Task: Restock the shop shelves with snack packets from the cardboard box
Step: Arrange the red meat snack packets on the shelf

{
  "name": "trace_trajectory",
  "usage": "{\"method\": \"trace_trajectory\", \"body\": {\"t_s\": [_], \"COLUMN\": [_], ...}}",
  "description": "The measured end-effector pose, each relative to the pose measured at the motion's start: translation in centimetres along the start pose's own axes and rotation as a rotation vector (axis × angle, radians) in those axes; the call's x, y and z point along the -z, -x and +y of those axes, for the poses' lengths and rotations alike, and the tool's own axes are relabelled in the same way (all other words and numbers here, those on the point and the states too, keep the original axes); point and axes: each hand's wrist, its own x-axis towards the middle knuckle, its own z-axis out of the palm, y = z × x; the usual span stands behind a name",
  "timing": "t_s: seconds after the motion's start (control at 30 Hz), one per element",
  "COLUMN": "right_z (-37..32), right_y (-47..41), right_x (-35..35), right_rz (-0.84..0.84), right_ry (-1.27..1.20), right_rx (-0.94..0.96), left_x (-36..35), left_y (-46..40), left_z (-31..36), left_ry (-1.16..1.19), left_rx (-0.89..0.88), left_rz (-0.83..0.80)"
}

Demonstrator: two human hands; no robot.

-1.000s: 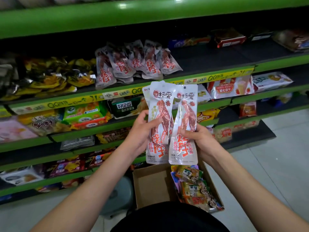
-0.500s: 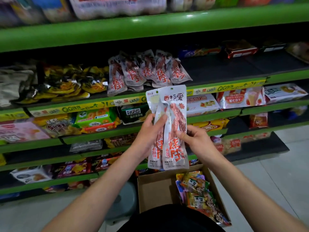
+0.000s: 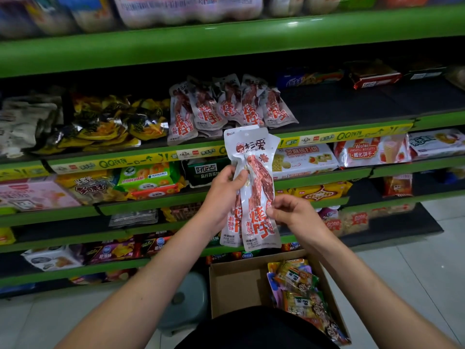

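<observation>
Both hands held a small stack of white snack packets (image 3: 254, 190) upright in front of the shelves. The left hand (image 3: 222, 197) gripped the stack on its left edge, thumb across the front packet and fingers curled behind. The right hand (image 3: 293, 214) pinched the lower right edge of the front packet between thumb and fingers. The packets overlapped, with the front one covering most of those behind it; how many were in the stack could not be told.

Just above the hands, on a green shelf (image 3: 352, 127), a row of matching packets (image 3: 226, 107) leaned against one another. To the left of that row lay a pile of yellow and black bags (image 3: 108, 124). To the right of the row the shelf surface was dark, with a few boxes (image 3: 372, 76) at the back.

Below the hands and between the forearms, the cardboard box (image 3: 239, 283) stood open on the floor. Colourful packets (image 3: 299, 288) were stacked along its right side. Just left of the box, under the left forearm, stood a grey stool (image 3: 186, 298).
</observation>
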Motion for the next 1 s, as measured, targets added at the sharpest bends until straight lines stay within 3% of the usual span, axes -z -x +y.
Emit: {"method": "trace_trajectory", "body": {"t_s": [0.3, 1.0], "right_z": [0.9, 1.6], "right_y": [-0.1, 0.1], "right_x": [0.2, 0.3], "right_rz": [-0.065, -0.055], "right_ry": [-0.047, -0.139], "right_rx": [-0.035, -0.013], "left_x": [0.8, 0.9], "left_y": [0.0, -0.3], "left_z": [-0.1, 0.4], "left_ry": [0.112, 0.072], "left_rx": [0.094, 0.112], "left_rz": [-0.012, -0.013]}}
